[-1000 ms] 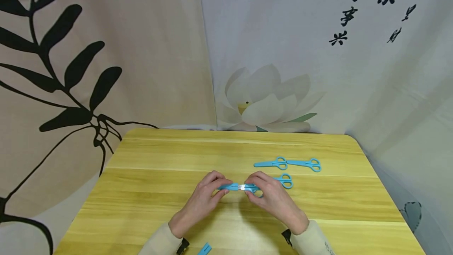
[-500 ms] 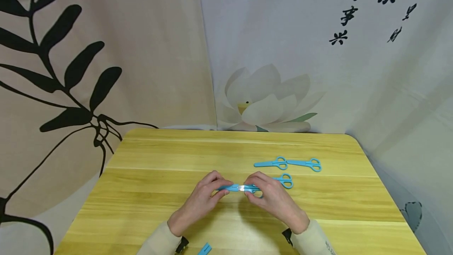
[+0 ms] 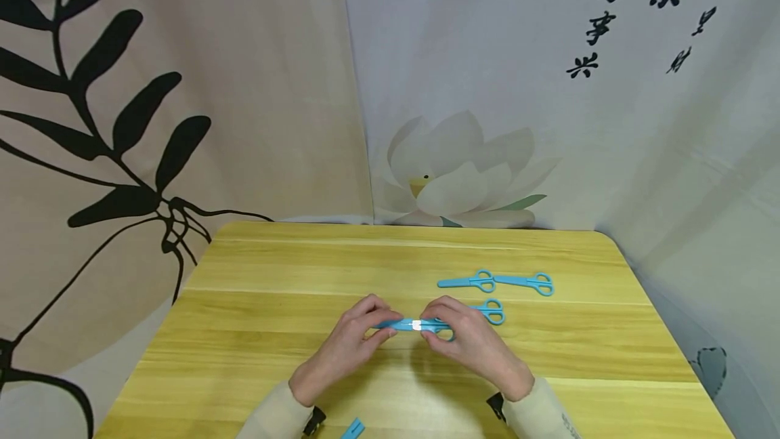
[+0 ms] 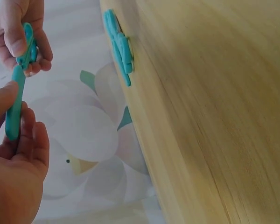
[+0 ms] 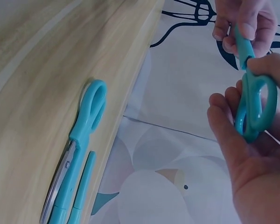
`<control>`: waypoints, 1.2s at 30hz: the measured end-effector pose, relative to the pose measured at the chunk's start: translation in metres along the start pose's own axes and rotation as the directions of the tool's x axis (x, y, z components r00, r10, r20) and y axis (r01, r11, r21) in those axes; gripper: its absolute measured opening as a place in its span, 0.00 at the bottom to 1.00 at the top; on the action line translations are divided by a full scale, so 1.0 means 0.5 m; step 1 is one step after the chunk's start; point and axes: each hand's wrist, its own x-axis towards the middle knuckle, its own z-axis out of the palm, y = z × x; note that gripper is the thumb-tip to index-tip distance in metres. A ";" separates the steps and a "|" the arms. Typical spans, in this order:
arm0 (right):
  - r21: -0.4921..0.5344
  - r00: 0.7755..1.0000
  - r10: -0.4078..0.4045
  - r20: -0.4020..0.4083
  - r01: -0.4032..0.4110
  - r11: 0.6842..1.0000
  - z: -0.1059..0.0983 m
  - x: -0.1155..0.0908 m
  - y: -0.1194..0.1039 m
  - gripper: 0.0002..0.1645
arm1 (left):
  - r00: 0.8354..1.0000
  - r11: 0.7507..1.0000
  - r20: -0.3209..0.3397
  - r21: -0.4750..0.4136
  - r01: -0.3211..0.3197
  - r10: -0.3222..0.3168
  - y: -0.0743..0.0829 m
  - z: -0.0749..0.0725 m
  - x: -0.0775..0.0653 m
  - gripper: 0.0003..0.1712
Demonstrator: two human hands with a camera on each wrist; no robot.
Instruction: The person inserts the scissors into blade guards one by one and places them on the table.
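Over the middle of the table, both hands hold a pair of light blue scissors with its blade cover. My left hand (image 3: 347, 344) pinches the slim blue blade cover (image 4: 15, 107) between thumb and fingers. With thumb and fingertips, my right hand (image 3: 472, 344) grips the scissors (image 5: 252, 100) near the handle loops. Cover and scissors lie in one line, and a short stretch of shiny metal blade (image 3: 417, 325) shows between them in the head view. The rest of the blades is hidden inside the cover.
Two blue scissors, a left pair (image 3: 457, 282) and a right pair (image 3: 514, 280), lie end to end toward the back right of the wooden table (image 3: 274, 269). Another pair (image 3: 481, 309) lies partly behind my right hand. A small blue piece (image 3: 353, 429) sits at the near edge.
The cover has shifted very slightly toward the scissors' handle, and a little less metal shows between the hands. Both hands keep their hold, almost still. The other scissors have not moved.
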 end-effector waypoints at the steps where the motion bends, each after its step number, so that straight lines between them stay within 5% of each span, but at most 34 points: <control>1: 0.013 1.000 0.001 0.001 -0.001 1.000 -0.001 0.000 0.001 0.13 | 1.000 1.000 0.003 0.004 0.007 -0.007 0.001 0.000 0.000 0.15; 9: 0.045 1.000 -0.012 -0.002 0.012 0.999 -0.013 0.001 0.007 0.12 | 0.990 0.990 0.013 0.039 0.138 -0.139 0.008 -0.004 -0.004 0.23; 18: 0.035 1.000 0.005 0.003 -0.005 0.999 -0.018 -0.001 0.009 0.11 | 0.997 0.996 -0.027 0.053 0.073 -0.072 -0.002 -0.007 -0.009 0.18; 29: -0.024 0.997 0.067 0.029 -0.066 0.998 -0.017 -0.002 0.002 0.18 | 0.996 0.996 -0.063 0.065 0.060 -0.056 -0.007 -0.006 -0.012 0.17; 36: -0.042 1.000 0.030 0.006 -0.029 0.999 -0.011 0.002 0.004 0.15 | 0.996 0.996 -0.074 0.067 0.059 -0.054 -0.011 -0.005 -0.016 0.17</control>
